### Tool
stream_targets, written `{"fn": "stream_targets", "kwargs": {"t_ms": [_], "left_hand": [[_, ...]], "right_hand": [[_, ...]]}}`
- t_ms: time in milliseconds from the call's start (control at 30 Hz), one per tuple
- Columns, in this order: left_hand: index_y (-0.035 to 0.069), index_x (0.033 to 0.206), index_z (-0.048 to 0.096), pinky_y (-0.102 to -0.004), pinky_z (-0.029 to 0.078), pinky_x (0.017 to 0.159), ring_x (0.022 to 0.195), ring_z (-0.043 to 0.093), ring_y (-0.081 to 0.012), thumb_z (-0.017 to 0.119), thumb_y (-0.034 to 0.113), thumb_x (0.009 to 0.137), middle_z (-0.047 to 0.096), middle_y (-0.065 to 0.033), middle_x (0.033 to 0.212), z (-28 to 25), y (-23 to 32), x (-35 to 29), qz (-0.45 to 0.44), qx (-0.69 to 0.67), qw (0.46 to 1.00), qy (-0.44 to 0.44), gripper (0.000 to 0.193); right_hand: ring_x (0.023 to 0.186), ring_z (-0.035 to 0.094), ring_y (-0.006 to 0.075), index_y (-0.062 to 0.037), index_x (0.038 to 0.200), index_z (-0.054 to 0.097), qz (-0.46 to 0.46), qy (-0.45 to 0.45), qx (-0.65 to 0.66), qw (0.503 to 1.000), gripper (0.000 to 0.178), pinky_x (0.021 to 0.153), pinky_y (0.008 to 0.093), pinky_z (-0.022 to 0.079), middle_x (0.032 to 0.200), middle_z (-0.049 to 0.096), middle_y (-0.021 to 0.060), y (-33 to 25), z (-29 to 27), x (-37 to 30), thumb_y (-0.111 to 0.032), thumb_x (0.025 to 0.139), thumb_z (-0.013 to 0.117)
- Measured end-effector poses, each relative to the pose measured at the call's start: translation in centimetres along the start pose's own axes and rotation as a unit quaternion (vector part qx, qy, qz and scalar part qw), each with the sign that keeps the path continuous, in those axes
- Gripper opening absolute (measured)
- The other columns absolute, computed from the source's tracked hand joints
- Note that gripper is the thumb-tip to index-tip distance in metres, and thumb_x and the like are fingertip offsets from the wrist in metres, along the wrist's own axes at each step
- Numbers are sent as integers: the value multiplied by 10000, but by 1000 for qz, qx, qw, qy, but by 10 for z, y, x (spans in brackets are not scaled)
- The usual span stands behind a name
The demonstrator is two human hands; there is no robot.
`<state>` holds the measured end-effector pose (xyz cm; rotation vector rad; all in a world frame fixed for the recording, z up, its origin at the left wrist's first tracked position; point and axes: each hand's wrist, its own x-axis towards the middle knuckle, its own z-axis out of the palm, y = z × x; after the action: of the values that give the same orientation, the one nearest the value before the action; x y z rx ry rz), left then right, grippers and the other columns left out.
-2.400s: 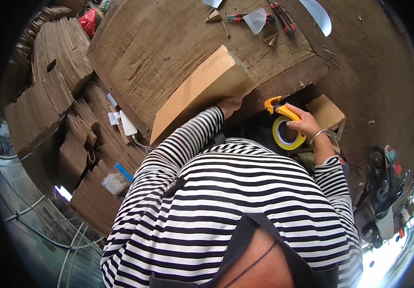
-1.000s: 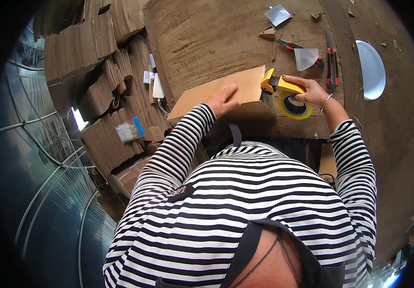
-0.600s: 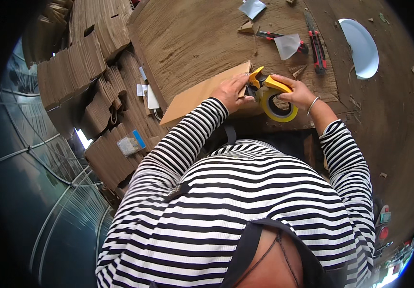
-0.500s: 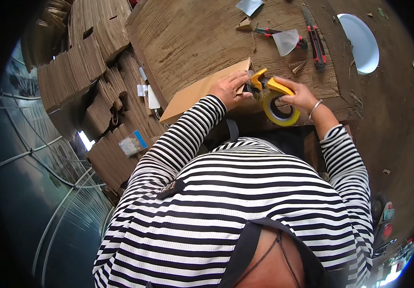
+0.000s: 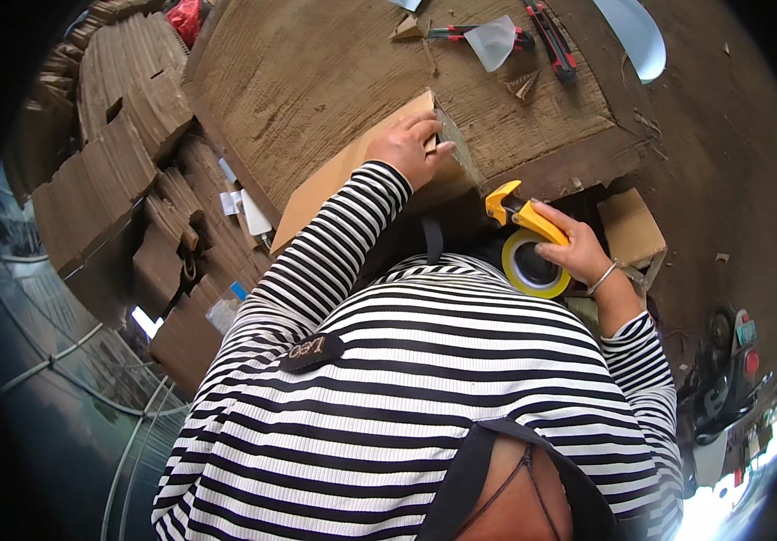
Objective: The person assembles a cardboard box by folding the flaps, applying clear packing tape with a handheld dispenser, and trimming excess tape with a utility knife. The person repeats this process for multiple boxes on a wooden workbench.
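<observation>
My left hand point(image 5: 406, 150) lies on a long brown cardboard box point(image 5: 325, 193) at the table's near edge. Its fingers curl over the box's right end, holding it. A shiny clear strip, seemingly tape, shows on that end point(image 5: 461, 149). In my right hand point(image 5: 578, 246) is a yellow tape dispenser point(image 5: 527, 220), gripped by its handle, with a roll of yellow-edged tape point(image 5: 512, 263) hanging on it. The dispenser is to the right of the box and apart from it, over the gap between the table and my body.
Two red-and-black utility knives point(image 5: 551, 41) and a translucent scrap point(image 5: 491, 43) lie on the wooden table point(image 5: 316, 68). Stacked flat cardboard point(image 5: 100, 194) rises at the left, near a white power strip point(image 5: 255, 215). A smaller carton point(image 5: 632, 225) stands low at the right.
My right hand has drawn the tape dispenser off the box's end, down and to the right. My left hand stays on the box. The whole view has shifted, bringing the smaller carton into sight.
</observation>
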<state>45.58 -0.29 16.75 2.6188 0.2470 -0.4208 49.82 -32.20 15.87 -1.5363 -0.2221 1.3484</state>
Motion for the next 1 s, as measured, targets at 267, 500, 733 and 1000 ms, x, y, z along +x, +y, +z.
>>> {"fn": "stream_targets", "kwargs": {"t_ms": [267, 500, 733, 1000], "left_hand": [[92, 1101, 634, -340, 427, 976, 1139, 533, -227, 539, 478, 877, 575, -53, 1234, 7, -4, 3, -26, 32, 999, -34, 457], [89, 1176, 585, -363, 436, 965, 1131, 545, -262, 494, 529, 891, 587, -94, 1211, -10, 5, 9, -58, 27, 993, -103, 533], [8, 1375, 324, -361, 318, 1069, 1278, 394, -348, 619, 450, 841, 403, -212, 1387, -16, -45, -46, 9, -85, 992, -88, 754], [4, 1177, 592, -352, 423, 980, 1079, 588, -226, 384, 504, 961, 645, -118, 1118, -15, -194, -39, -92, -414, 875, -233, 583]], "right_hand": [[1079, 566, 151, -61, 1338, 478, 68, -19, -10, 997, 649, 950, 264, 407, 1227, 592, 107, 12, 69, -32, -78, 721, 682], [870, 622, 150, -71, 1288, 536, 197, -194, -94, 956, 599, 809, 252, 497, 1038, 656, 81, -17, 118, 100, -130, 711, 684], [904, 575, 106, -94, 1331, 500, 154, 105, 30, 982, 653, 796, 232, 464, 1100, 616, 64, 18, 124, 19, -140, 712, 703], [1036, 547, 146, 31, 1401, 317, -114, 429, 284, 850, 667, 897, 244, 437, 1244, 515, 103, 39, 135, 37, 4, 807, 618]]}}
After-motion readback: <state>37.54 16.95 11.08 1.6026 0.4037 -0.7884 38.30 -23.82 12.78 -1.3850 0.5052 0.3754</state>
